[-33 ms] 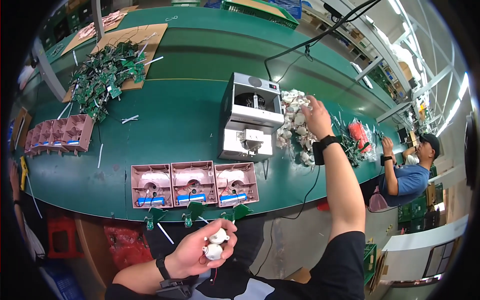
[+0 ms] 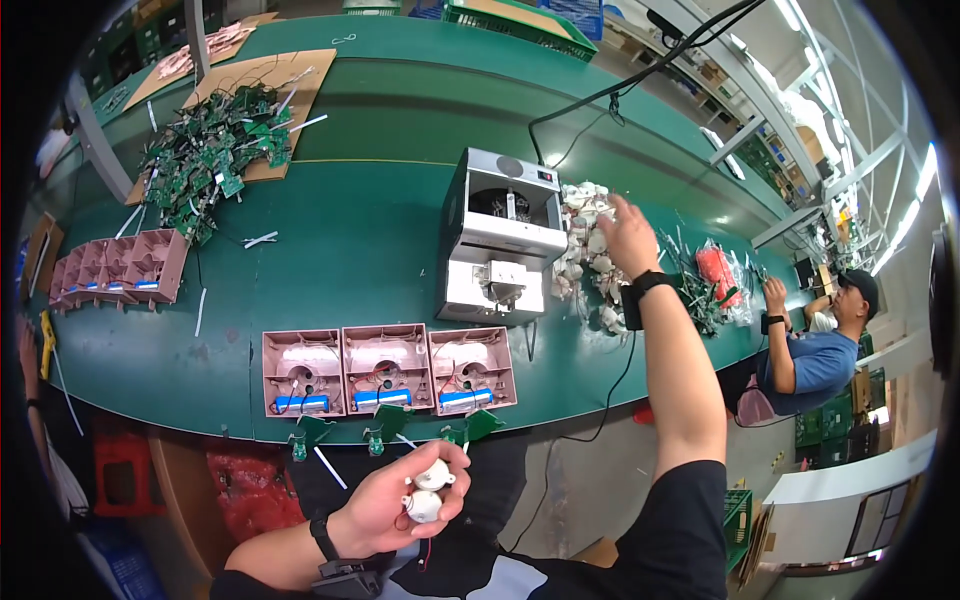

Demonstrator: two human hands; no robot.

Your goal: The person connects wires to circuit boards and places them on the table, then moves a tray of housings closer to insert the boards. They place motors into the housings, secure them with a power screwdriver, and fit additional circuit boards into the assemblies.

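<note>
My left hand (image 2: 385,505) is closed around two small round white parts (image 2: 428,490) with side tabs, and a thin red wire hangs below it. Out to the right, my right hand (image 2: 630,238) reaches over a pile of similar white parts (image 2: 585,250), its fingers apart at the pile's edge; nothing shows in them. In front of me, three pink plastic housings (image 2: 386,368) stand in a row, each with a blue cylindrical battery (image 2: 382,398) and thin wires. Small green circuit boards (image 2: 388,428) hang over the table edge beside them.
A grey metal machine (image 2: 505,240) stands left of the white pile. Heaped circuit boards (image 2: 215,150) lie on cardboard at the far left, above more pink housings (image 2: 120,270). A black cable hangs overhead. At the right, another person (image 2: 810,345) sits beside a red bundle (image 2: 718,270).
My right hand has shifted very slightly left over the white pile. My left hand, still holding the two white parts, has barely moved.
</note>
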